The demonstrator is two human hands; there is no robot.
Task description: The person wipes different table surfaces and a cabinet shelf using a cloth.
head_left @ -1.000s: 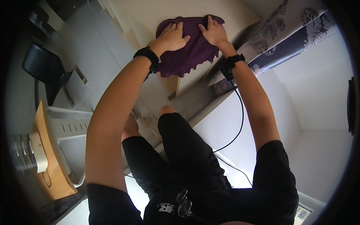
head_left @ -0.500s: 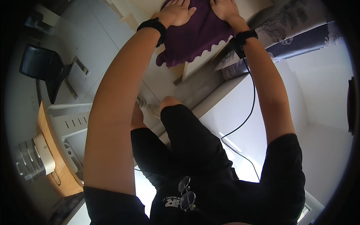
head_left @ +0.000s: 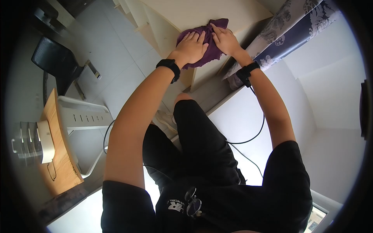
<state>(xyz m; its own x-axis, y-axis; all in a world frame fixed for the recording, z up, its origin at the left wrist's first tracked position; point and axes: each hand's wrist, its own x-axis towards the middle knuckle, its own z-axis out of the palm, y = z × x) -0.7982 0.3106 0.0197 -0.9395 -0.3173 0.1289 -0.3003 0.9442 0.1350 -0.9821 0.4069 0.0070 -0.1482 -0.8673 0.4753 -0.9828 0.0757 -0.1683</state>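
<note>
A purple cloth (head_left: 211,52) with a scalloped edge lies bunched on the cream tabletop (head_left: 202,13), part of it hanging over the near edge. On its left side rests my left hand (head_left: 190,48), palm down, with the fingers stretched out and somewhat apart. My right hand (head_left: 227,40) presses on the cloth's right side, its fingers extended over the folds. A crumpled corner of fabric sticks up beyond the right fingertips. Whatever lies under the cloth or the palms is hidden. Both wrists wear black bands.
Patterned grey curtain fabric (head_left: 272,42) hangs right of the table, near a white surface (head_left: 248,120). A black chair (head_left: 54,58) stands on the tiled floor at left. Below it are a wooden board (head_left: 62,147) and a white frame (head_left: 87,118). A black cable (head_left: 252,138) runs by my right arm.
Earlier the cloth lay spread wider and farther off. Now it is gathered into a smaller bunch, and both hands sit closer to my body. The view has shifted too.
</note>
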